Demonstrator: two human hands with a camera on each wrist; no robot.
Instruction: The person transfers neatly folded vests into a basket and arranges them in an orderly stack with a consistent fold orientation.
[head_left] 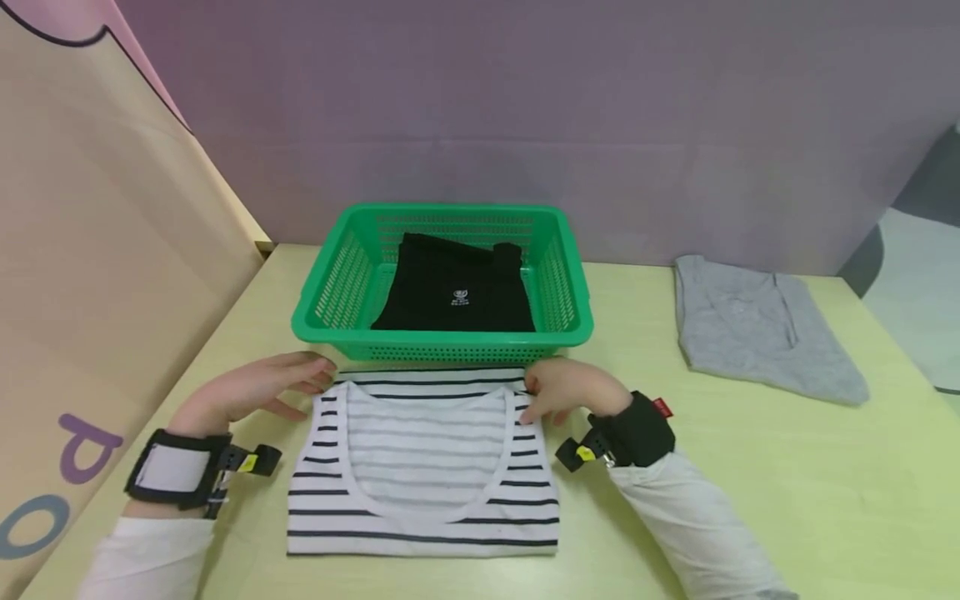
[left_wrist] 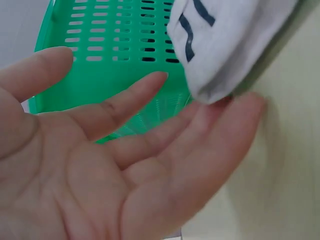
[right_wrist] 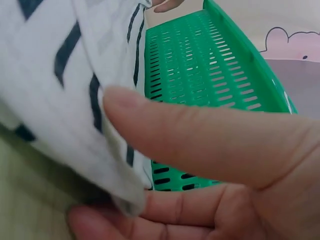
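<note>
A white shirt with dark stripes [head_left: 423, 467] lies folded flat on the yellow-green table [head_left: 750, 475], just in front of a green plastic basket [head_left: 442, 342]. My left hand [head_left: 311, 379] reaches to the shirt's far left corner. In the left wrist view the left hand [left_wrist: 150, 130] is spread palm up, its fingertips [left_wrist: 220, 107] touching the corner of the striped shirt [left_wrist: 225, 45]. My right hand [head_left: 543, 400] is at the far right corner. In the right wrist view the right hand [right_wrist: 120, 160] pinches the striped shirt [right_wrist: 55, 95] between the thumb and the fingers under it.
In the basket lies a folded black garment [head_left: 457, 287] with a small white logo. A grey garment [head_left: 757, 329] is spread out at the table's back right. A beige panel [head_left: 97, 275] stands along the left edge and a purple wall [head_left: 525, 108] behind.
</note>
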